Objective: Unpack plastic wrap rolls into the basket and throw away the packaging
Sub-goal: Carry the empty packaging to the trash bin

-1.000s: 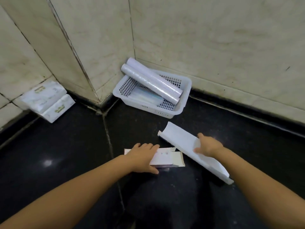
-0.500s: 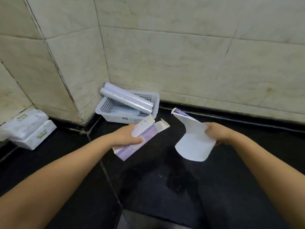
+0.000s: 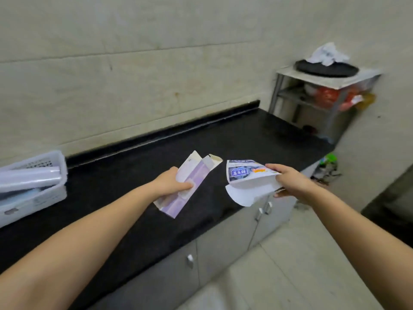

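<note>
Head view shows your left hand [image 3: 173,183] gripping an empty purple carton [image 3: 186,191], fingers wrapped around its middle, its long axis running away from you and up to the right over the black worktop [image 3: 138,175]. Your right hand [image 3: 288,181] pinches a curled printed wrapper [image 3: 248,181], thumb on top and fingers underneath, held just past the worktop's front edge. Both pieces of packaging are lifted clear of the surface. No bin is plainly visible; blurred clutter on the floor [image 3: 326,166] to your right, beyond the worktop's end, may mark where it goes, and your right hand is nearer that side. Well apart on your left sits the white basket [image 3: 33,198], holding a plastic wrap roll [image 3: 29,180] lying lengthwise, with something flat beneath it.
</note>
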`<act>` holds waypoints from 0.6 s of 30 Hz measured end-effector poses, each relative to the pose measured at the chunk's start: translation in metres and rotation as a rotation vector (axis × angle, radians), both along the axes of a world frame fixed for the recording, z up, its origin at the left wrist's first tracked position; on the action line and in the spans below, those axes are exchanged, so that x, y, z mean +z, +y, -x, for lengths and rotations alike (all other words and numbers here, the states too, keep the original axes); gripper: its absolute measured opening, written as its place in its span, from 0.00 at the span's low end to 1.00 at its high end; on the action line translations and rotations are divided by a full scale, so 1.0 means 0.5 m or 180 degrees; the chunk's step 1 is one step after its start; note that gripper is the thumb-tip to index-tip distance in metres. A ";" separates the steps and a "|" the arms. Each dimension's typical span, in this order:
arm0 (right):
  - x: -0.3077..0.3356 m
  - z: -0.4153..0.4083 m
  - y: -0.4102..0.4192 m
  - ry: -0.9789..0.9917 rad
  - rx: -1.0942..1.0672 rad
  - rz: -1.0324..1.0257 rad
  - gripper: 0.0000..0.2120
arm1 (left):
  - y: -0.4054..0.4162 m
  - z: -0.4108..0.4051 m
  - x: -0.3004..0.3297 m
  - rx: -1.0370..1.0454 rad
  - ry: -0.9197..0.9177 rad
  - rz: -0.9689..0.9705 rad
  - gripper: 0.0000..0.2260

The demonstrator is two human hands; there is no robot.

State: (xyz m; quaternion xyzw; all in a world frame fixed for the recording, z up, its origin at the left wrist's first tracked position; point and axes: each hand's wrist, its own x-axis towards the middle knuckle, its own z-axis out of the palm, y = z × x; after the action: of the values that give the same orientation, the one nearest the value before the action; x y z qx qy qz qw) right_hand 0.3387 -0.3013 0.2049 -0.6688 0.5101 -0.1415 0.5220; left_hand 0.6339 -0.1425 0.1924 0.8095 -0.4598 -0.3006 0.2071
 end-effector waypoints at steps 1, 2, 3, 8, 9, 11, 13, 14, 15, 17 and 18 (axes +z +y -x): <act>-0.003 0.070 0.001 0.0004 -0.0231 -0.0009 0.26 | -0.037 0.051 0.001 -0.0194 0.0002 -0.0019 0.26; -0.007 0.140 0.005 0.0005 -0.0448 -0.0027 0.27 | -0.072 0.105 0.002 -0.0380 0.0014 -0.0032 0.26; -0.011 0.214 0.012 0.0003 -0.0662 -0.0052 0.27 | -0.107 0.164 0.002 -0.0572 0.0037 -0.0040 0.26; -0.038 0.590 0.078 0.0052 -0.1591 -0.0233 0.26 | -0.229 0.522 -0.012 -0.1520 0.0124 -0.0026 0.21; -0.041 0.664 0.096 0.0081 -0.1746 -0.0264 0.25 | -0.243 0.602 -0.018 -0.1735 0.0162 0.0020 0.19; -0.047 0.806 0.134 0.0135 -0.2053 -0.0305 0.24 | -0.263 0.761 -0.030 -0.2106 0.0338 0.0076 0.18; -0.051 0.937 0.169 0.0150 -0.2326 -0.0307 0.24 | -0.274 0.912 -0.040 -0.2417 0.0470 0.0118 0.18; -0.052 0.995 0.184 0.0143 -0.2463 -0.0305 0.24 | -0.279 0.979 -0.045 -0.2583 0.0502 0.0161 0.17; -0.052 1.047 0.200 0.0140 -0.2594 -0.0300 0.24 | -0.283 1.042 -0.049 -0.2741 0.0533 0.0184 0.17; -0.054 1.136 0.230 0.0133 -0.2792 -0.0307 0.23 | -0.290 1.156 -0.060 -0.2978 0.0597 0.0139 0.18; -0.058 1.174 0.246 0.0110 -0.2875 -0.0331 0.23 | -0.295 1.207 -0.067 -0.3088 0.0601 0.0105 0.20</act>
State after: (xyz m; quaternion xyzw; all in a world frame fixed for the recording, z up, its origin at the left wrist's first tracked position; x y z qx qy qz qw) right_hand -0.2485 -0.1784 0.1761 -0.3545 0.7658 -0.3179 0.4323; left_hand 0.0306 -0.2902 0.1589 0.4680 -0.7676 -0.4272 0.0968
